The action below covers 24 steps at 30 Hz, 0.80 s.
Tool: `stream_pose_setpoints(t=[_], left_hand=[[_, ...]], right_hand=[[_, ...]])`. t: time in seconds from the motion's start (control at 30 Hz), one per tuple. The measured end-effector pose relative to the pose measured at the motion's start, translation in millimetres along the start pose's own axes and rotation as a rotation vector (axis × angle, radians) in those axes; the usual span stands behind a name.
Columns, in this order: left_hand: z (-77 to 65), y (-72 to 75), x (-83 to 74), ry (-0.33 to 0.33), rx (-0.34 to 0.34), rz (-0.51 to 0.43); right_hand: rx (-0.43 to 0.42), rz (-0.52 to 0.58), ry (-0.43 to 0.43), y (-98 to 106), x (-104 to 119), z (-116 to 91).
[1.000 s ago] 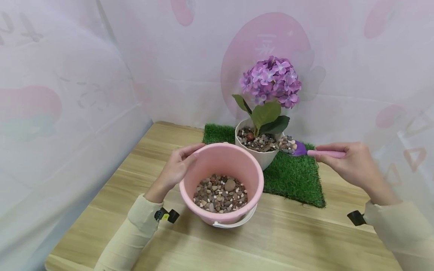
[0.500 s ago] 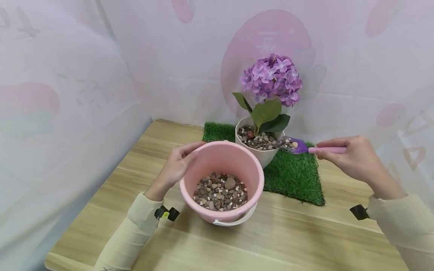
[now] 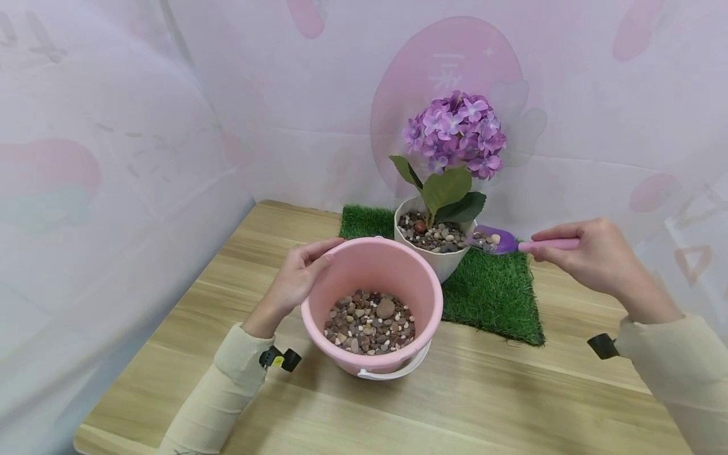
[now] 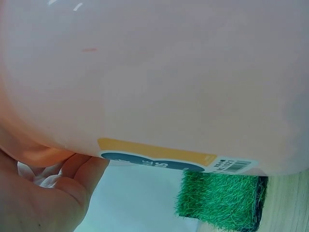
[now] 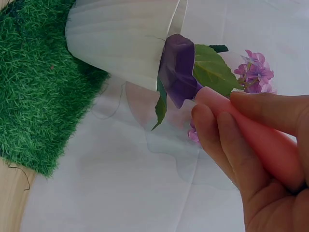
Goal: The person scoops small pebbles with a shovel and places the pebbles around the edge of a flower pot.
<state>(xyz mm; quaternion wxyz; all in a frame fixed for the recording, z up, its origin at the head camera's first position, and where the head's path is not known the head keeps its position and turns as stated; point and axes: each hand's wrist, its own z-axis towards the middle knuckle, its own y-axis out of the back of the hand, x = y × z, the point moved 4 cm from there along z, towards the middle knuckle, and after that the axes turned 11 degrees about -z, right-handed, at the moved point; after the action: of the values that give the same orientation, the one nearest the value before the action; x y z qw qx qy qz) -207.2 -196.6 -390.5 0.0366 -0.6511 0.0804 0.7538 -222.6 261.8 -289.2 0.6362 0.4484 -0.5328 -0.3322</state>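
Observation:
My right hand grips the pink handle of a small purple trowel. Its blade carries some pebbles and its tip lies at the right rim of a white flowerpot. Pebbles fill the pot around the stem of a purple hydrangea. In the right wrist view the trowel blade meets the pot's edge. With the thumb and fingers about its left rim, my left hand holds a pink bucket. Mixed pebbles cover the bucket's bottom. The left wrist view shows mostly the bucket's side.
The pot stands on a green artificial grass mat on a wooden table. White printed cloth hangs behind and on the left. The bucket's white handle hangs down at its front.
Pebbles have left the trowel at the pot's right rim, so its blade holds fewer. The right hand has risen slightly and the blade has tilted. The left hand and bucket stay in place.

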Motion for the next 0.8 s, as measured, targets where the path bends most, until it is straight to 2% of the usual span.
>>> stream_pose_setpoints(t=[0.3, 0.53, 0.8], left_hand=[[-0.4, -0.4, -0.2, 0.008, -0.004, 0.002], [-0.2, -0.7, 0.4, 0.009, 0.002, -0.006], [0.2, 0.2, 1.1, 0.010, 0.000, 0.000]], right_hand=[[0.057, -0.064, 0.041, 12, 4, 19], [0.038, -0.142, 0.065, 17, 12, 26], [0.029, -0.158, 0.091, 19, 14, 34]])
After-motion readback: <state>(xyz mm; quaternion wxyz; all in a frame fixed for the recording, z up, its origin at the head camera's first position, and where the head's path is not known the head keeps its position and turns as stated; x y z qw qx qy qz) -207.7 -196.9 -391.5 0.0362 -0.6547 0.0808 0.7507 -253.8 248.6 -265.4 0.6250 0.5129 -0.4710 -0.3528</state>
